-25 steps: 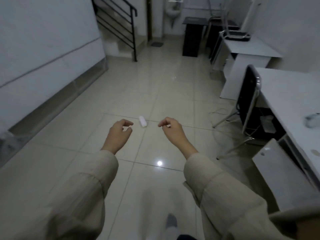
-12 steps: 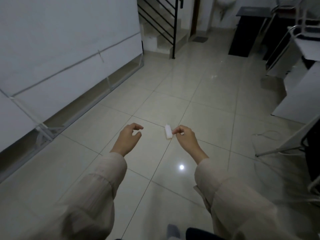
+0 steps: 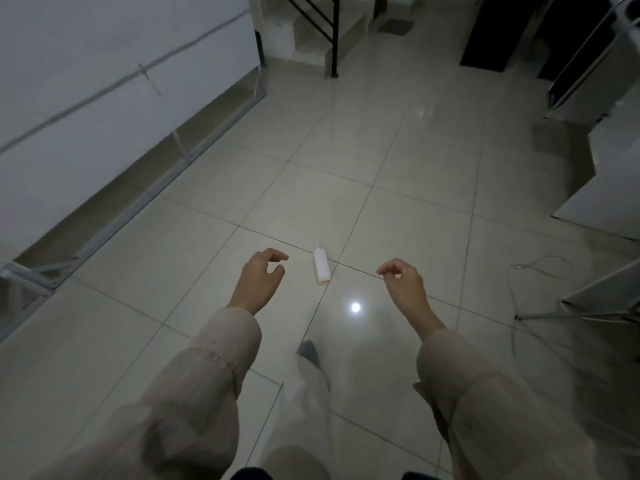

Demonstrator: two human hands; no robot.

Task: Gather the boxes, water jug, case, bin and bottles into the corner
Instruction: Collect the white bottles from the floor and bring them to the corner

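A small white bottle [image 3: 321,267] lies on its side on the tiled floor [image 3: 408,188], its nozzle pointing away from me. My left hand [image 3: 260,279] hovers just to its left, fingers loosely curled and holding nothing. To the bottle's right, my right hand [image 3: 403,282] is held out with fingers loosely curled and nothing in it. Neither hand touches the bottle. No boxes, jug, case or bin are in view.
A white wall panel on a metal frame [image 3: 114,209] runs along the left. Stairs with a black railing [image 3: 329,26] stand at the far end. White desks [image 3: 609,188] and a chair leg [image 3: 568,315] with a loose cable [image 3: 533,268] are at the right. My foot [image 3: 309,353] steps forward.
The view turned left and closer to the floor. The bottle now lies between my hands, which have spread apart; my right hand was next to it half a second ago.
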